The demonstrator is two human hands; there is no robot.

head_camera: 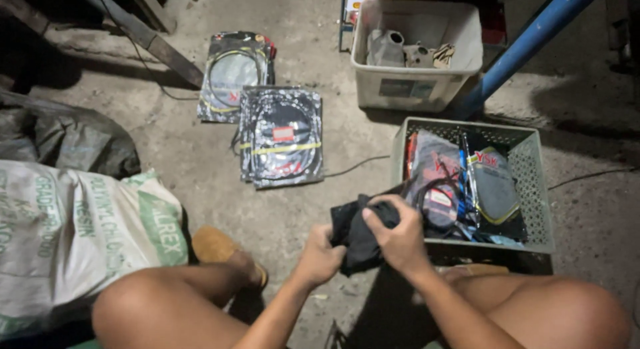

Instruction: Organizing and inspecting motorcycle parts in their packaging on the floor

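- While held above the concrete floor (200, 176), the black cloth (360, 239) is seen crumpled and folded, matte, dark throughout.
- Cloth is gripped by both hands: left hand (321, 256) closed on its lower left edge, right hand (399, 237) curled over the top, fingers wrapped down.
- Cloth is located just beside the near-left corner of the green crate (540, 189), which is filled with packaged cables.
- Two stacks of flat cable packets (281, 137) are laid well apart, further left.
- Open floor is noted between packets and hands; a white sack (73, 236) bounds the left side.
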